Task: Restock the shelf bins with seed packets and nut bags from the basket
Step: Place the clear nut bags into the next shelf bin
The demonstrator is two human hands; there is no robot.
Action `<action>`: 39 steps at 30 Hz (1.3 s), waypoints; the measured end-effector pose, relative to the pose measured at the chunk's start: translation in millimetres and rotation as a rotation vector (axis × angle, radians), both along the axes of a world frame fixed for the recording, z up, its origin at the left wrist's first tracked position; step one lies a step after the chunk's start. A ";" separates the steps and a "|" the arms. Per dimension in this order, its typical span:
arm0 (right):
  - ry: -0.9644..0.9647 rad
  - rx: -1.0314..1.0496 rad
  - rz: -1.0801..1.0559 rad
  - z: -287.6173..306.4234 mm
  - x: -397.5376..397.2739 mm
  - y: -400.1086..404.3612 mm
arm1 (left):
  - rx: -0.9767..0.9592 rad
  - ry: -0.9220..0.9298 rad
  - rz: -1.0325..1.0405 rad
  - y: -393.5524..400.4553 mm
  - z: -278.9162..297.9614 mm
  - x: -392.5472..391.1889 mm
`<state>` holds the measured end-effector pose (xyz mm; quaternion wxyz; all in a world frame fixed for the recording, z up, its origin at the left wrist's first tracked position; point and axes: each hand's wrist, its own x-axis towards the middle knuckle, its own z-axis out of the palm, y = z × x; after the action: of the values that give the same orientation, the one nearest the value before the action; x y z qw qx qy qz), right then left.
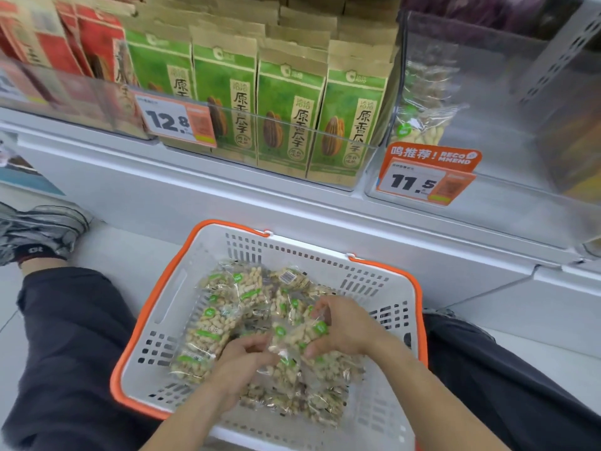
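Note:
A white basket with an orange rim [136, 323] stands on the floor between my knees, holding several clear nut bags [208, 333] with green labels. Both hands are down in the pile. My left hand [240, 362] and my right hand [341, 327] together grip one nut bag [292, 335] at its two ends. On the shelf above, a clear bin [487, 102] at the right holds a few nut bags [419, 125] at its left side. The bin to its left is packed with green seed packets [286, 115].
Red seed packets [94, 43] fill the far-left bin. Price tags reading 12.8 [177, 120] and 11.5 [422, 180] hang on the bin fronts. A white shelf ledge [292, 206] runs above the basket. My legs flank the basket; a grey shoe [39, 229] lies left.

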<state>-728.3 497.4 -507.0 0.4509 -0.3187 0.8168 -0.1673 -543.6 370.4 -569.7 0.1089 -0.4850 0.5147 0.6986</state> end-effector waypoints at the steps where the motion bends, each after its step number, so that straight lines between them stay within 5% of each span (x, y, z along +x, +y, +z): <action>1: 0.010 -0.035 0.022 18.9 -5.1 -2.4 | 0.052 0.057 0.001 -0.5 7.9 -3.4; 6: 0.083 -0.171 0.049 74.1 -21.6 13.9 | 0.178 0.257 -0.003 6.1 46.6 -19.7; 16: 0.165 -0.308 -0.053 94.4 -5.0 62.6 | 0.264 0.481 -0.172 28.9 96.1 -32.7; 21: 0.215 -0.426 -0.093 88.5 -2.5 65.8 | 0.098 0.501 -0.407 30.9 112.1 -36.4; 26: 0.068 -0.482 -0.118 102.1 -0.9 66.1 | -0.180 0.492 -0.562 46.9 121.2 -46.2; 32: -0.028 -0.342 -0.130 108.7 -14.5 75.1 | -0.223 0.524 -0.514 45.9 119.4 -50.2; 39: 0.024 -0.206 0.056 112.7 -13.6 77.1 | -0.586 0.526 -0.671 34.2 139.9 -62.6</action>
<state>-742.0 574.5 -394.2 0.4106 -0.3880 0.7913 -0.2339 -606.3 404.6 -429.8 0.0534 -0.1114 0.8258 0.5502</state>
